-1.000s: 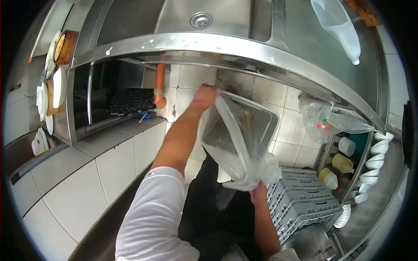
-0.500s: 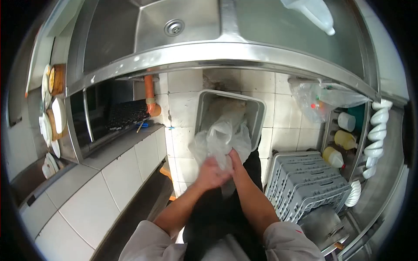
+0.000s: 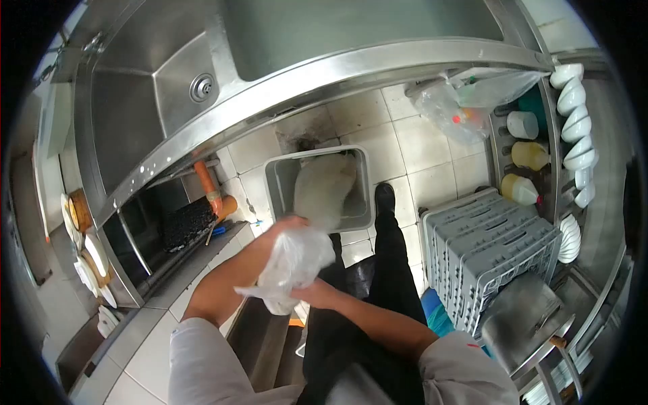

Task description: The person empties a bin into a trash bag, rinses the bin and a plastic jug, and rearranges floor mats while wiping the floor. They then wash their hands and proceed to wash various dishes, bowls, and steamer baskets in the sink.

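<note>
A crumpled clear plastic bag [image 3: 291,266] is bunched in front of my body. My left hand [image 3: 287,225] grips its top and my right hand [image 3: 314,294] holds it from below. Beyond the bag a grey plastic bin [image 3: 280,182] stands on the tiled floor under the sink edge, with something pale and rounded lying inside it. My black shoe [image 3: 385,199] rests on the floor just right of the bin.
A steel sink [image 3: 162,101] spans the top. Stacked grey dish racks [image 3: 493,250] stand right, beside bottles and white bowls [image 3: 574,115] on a shelf. A hanging bag of bottles [image 3: 452,108] is upper right. Plates [image 3: 91,263] and an orange pipe [image 3: 206,185] are at left.
The bag has come out of the bin and is now gathered into a ball between both hands, nearer my body. The view has swung left and down; the bin looks farther away.
</note>
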The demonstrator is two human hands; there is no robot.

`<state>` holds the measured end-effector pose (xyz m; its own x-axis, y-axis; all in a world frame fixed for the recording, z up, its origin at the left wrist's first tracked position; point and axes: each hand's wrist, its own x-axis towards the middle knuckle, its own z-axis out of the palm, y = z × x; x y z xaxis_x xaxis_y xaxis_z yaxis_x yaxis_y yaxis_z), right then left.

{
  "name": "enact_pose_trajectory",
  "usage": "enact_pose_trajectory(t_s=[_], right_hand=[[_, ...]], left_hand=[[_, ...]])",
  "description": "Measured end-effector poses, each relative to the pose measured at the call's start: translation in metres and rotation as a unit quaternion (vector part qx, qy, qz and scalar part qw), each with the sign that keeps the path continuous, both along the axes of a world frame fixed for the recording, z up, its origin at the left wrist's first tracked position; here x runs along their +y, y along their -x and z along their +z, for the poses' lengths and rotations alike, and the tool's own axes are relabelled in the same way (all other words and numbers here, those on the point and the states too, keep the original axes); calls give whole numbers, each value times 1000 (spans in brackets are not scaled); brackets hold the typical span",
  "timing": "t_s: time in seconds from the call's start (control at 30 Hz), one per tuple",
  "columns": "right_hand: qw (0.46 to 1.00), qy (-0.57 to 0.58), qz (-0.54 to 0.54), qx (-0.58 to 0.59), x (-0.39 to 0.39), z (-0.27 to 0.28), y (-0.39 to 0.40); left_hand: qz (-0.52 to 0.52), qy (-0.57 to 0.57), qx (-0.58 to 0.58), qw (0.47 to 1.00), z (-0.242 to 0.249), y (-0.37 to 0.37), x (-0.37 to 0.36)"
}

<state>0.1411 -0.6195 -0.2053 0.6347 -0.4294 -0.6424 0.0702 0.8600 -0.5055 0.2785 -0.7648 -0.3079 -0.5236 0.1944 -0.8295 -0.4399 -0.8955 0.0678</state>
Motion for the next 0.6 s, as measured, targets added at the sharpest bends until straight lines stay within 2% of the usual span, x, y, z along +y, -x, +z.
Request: enact_pose_trajectory(t_s=[0.03, 0.07, 0.1, 0.13, 0.17, 0.2, 0.23, 0.27, 0.3, 0.33, 0.37, 0.43, 0.47, 0.53, 0.57, 0.6], right_hand=[[990, -47, -102, -84, 16, -20, 5], [987, 140, -45, -64, 24, -53, 18], [971, -106, -149, -155, 24, -61, 34], [874, -341, -282, -202, 25, -69, 50], [783, -411, -402, -237, 35, -94, 59], [721, -476, -448, -228, 25, -95, 67], [695, -523, -441, -224, 9, -96, 61], [666, -568, -432, -220, -6, -96, 46], [690, -490, -446, -291, -15, -98, 27], [705, -406, -455, -360, -24, -102, 2], [712, -317, -459, -427, -35, -107, -23], [710, -235, -556, -362, -58, -133, -81], [706, -196, -597, -325, -72, -131, -98], [674, -265, -531, -439, -98, -118, -101], [654, -294, -493, -492, -109, -109, -99], [676, -302, -483, -467, -110, -109, -102]], left_hand=[[-13, 33, 11, 999, -25, -14, 8], [-2, 81, 32, 996, -57, -37, 19], [28, 130, 66, 989, -92, -63, 32], [60, 168, 97, 979, -122, -87, 42], [78, 190, 124, 971, -145, -115, 56], [-51, 227, 22, 972, -48, -87, 21], [-183, 233, -69, 953, 66, -48, -21], [-102, 261, -43, 959, 110, -48, -16], [-23, 285, -10, 958, 154, -47, -11], [-88, 251, -50, 963, 195, -47, -15], [-71, 204, -95, 972, 221, -62, -1], [107, 115, -89, 984, 270, -91, 28], [158, 103, -56, 980, 280, -107, 44], [-25, 178, -223, 958, 287, -124, 71], [-95, 200, -250, 943, 280, -139, 84], [-165, 222, -273, 921, 263, -160, 95]])
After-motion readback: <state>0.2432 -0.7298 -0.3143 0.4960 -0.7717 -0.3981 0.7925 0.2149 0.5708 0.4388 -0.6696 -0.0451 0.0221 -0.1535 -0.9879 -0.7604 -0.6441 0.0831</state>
